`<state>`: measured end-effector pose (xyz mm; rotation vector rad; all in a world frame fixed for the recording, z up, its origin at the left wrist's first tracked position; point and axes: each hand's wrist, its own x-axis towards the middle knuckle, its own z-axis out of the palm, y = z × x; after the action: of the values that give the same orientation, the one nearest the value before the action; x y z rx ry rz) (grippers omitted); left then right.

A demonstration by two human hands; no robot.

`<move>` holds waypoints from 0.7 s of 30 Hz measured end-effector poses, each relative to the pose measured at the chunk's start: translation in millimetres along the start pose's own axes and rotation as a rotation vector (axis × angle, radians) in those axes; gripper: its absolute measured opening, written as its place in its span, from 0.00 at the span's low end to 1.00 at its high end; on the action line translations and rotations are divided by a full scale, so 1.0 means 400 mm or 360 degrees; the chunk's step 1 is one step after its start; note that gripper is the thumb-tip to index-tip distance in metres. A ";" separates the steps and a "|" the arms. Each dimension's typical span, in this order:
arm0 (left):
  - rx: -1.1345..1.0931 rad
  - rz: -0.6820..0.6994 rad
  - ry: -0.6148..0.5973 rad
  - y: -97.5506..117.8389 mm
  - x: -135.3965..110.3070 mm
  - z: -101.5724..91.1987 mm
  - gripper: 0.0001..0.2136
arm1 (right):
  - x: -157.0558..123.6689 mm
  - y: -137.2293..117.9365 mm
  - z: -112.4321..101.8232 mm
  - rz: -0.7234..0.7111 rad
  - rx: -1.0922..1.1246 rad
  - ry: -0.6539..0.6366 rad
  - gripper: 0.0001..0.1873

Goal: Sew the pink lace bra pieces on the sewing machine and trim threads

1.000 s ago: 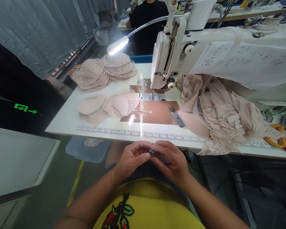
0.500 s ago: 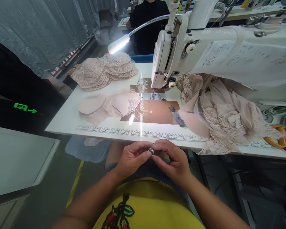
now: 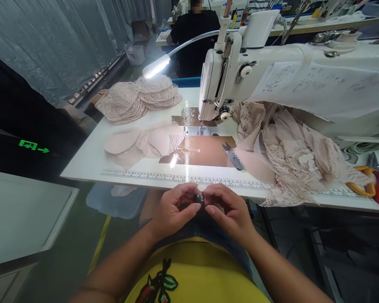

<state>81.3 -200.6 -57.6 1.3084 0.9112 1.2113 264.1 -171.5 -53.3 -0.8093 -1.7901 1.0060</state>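
My left hand (image 3: 173, 208) and my right hand (image 3: 229, 210) meet just below the front edge of the white sewing table (image 3: 88, 162), above my lap. Both pinch one small round metal part (image 3: 199, 198), which looks like a bobbin, between their fingertips. The white sewing machine (image 3: 227, 80) stands straight ahead on the table, its needle over a shiny brown plate (image 3: 205, 149). Beige padded cups (image 3: 145, 141) lie left of the needle.
A stack of lace cups (image 3: 139, 99) sits at the back left under a gooseneck lamp (image 3: 154, 67). A heap of beige lace fabric (image 3: 290, 147) fills the right side. Scissors with orange and red handles (image 3: 374, 185) lie far right. A person in black (image 3: 194, 33) sits behind the table.
My hands have stayed together on the small metal part and shifted slightly up. The view has tilted a little, showing more of the room behind.
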 end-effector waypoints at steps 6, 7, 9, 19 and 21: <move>0.0285 0.0062 -0.0046 0.008 0.007 -0.005 0.16 | -0.005 -0.015 0.015 0.0379 0.0175 -0.0001 0.09; 0.0198 0.0006 -0.0064 0.008 0.008 -0.004 0.15 | -0.003 -0.018 0.015 0.0422 0.0212 -0.0013 0.08; -0.0071 -0.0146 -0.0110 0.005 0.009 -0.002 0.14 | 0.002 -0.023 0.012 0.0483 0.0274 -0.0038 0.07; -0.0641 -0.0615 -0.0265 -0.010 0.006 0.004 0.15 | 0.005 -0.024 -0.001 0.0661 0.0550 -0.0174 0.12; -0.0682 -0.0585 -0.0258 -0.013 0.005 0.004 0.14 | 0.004 -0.021 0.001 0.0680 0.0586 -0.0160 0.12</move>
<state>84.0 -198.3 -62.2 0.8380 0.6886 0.9309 262.3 -174.2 -45.4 -0.9360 -1.4731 1.6240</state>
